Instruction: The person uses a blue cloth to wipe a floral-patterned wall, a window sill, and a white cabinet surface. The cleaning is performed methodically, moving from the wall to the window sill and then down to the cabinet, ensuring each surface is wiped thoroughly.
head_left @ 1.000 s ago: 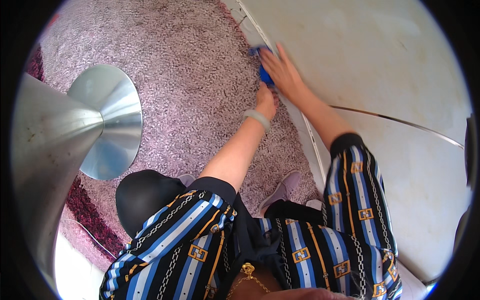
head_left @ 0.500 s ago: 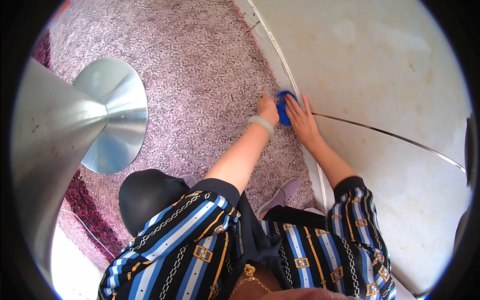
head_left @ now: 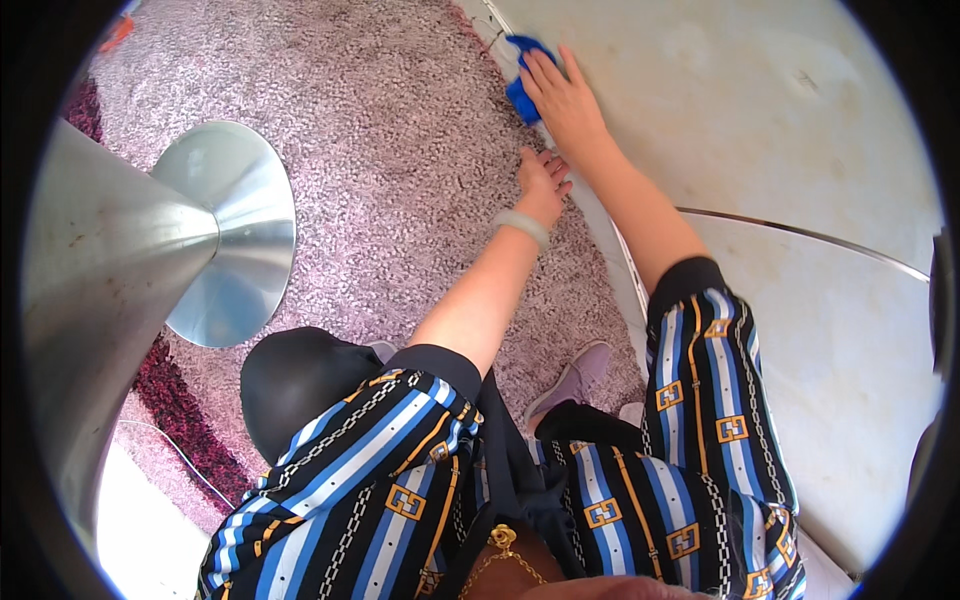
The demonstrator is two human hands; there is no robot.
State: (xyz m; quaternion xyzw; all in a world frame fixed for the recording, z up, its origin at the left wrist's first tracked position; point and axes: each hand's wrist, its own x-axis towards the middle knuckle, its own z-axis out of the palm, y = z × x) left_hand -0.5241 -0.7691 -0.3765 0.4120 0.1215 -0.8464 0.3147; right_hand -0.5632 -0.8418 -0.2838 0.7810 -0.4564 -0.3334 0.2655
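My right hand [head_left: 565,105] reaches far forward and presses a blue cloth [head_left: 522,98] against the white edge strip of a large pale panel [head_left: 780,130]. Its fingers lie over the cloth, with the thumb standing apart. Closer to me, my left hand [head_left: 543,185] hovers beside the same edge, over the carpet side. Its fingers are spread and it holds nothing. A pale bangle [head_left: 522,228] circles my left wrist.
A pinkish-grey shaggy carpet [head_left: 390,130] runs along the panel. At left stands a shiny metal pedestal with a round base [head_left: 250,230]. My black-clad knee [head_left: 300,390] and a mauve shoe [head_left: 575,380] are below. A thin metal strip [head_left: 800,235] crosses the panel.
My right hand has slid the blue cloth forward along the edge, away from me. My left hand has come off the cloth, and its fingers have opened.
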